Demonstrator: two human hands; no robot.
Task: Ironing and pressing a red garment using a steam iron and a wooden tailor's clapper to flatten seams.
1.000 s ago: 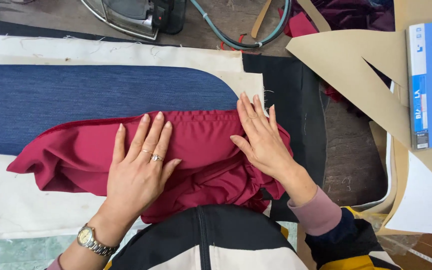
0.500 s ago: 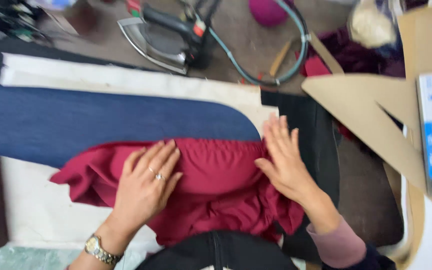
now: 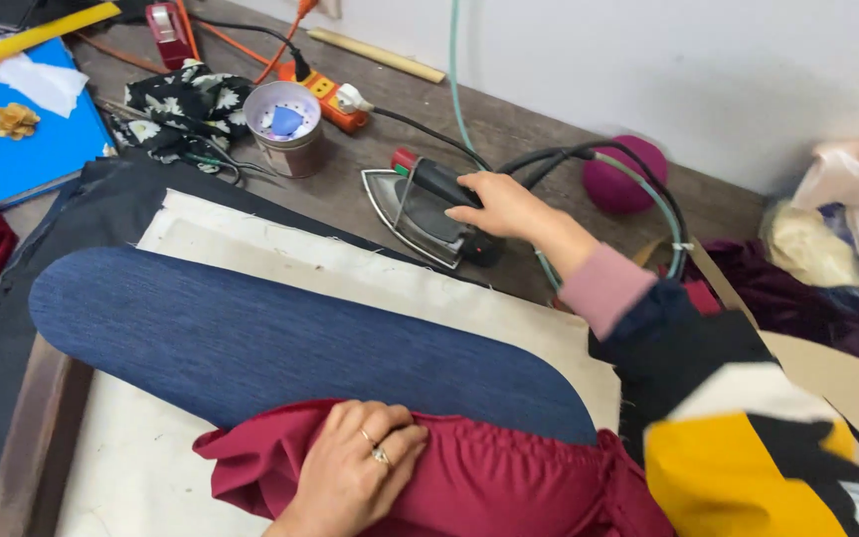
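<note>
Right hand (image 3: 497, 206) left red cloth (image 3: 469, 477), now grasping iron (image 3: 425, 211) on wooden table (image 3: 350, 194); left hand (image 3: 355, 475) flat, released, on cloth.

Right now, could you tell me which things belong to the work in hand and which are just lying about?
In use: right hand on iron; left hand on red garment; blue pressing board.
Lying about: metal tin, floral cloth, purple ball.

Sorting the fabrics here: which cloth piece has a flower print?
The black cloth with white flowers, bunched at the table's far left beside the metal tin; the other fabrics are plain.
</note>
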